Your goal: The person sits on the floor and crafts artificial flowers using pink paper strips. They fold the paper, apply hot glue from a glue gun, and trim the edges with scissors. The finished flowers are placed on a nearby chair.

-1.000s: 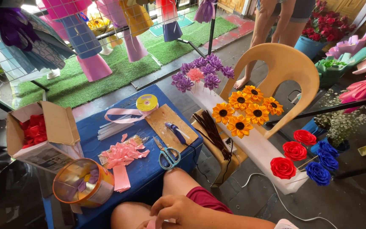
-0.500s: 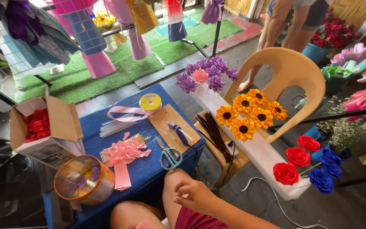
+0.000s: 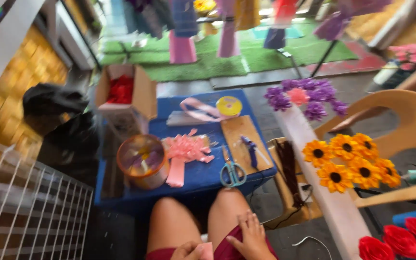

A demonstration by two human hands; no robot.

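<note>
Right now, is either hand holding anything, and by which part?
Left hand pinches a small pink piece by its edge. Right hand holds nothing, resting flat on the thigh.

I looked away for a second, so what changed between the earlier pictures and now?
The view swung left. The right hand now rests flat on the thigh; the left hand holds something small and pink at the bottom edge. The scissors and pink ribbon bow stayed on the blue table.

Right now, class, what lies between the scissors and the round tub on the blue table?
In the head view, a pink ribbon bow lies on the blue table, between the scissors and the round tub.
</note>
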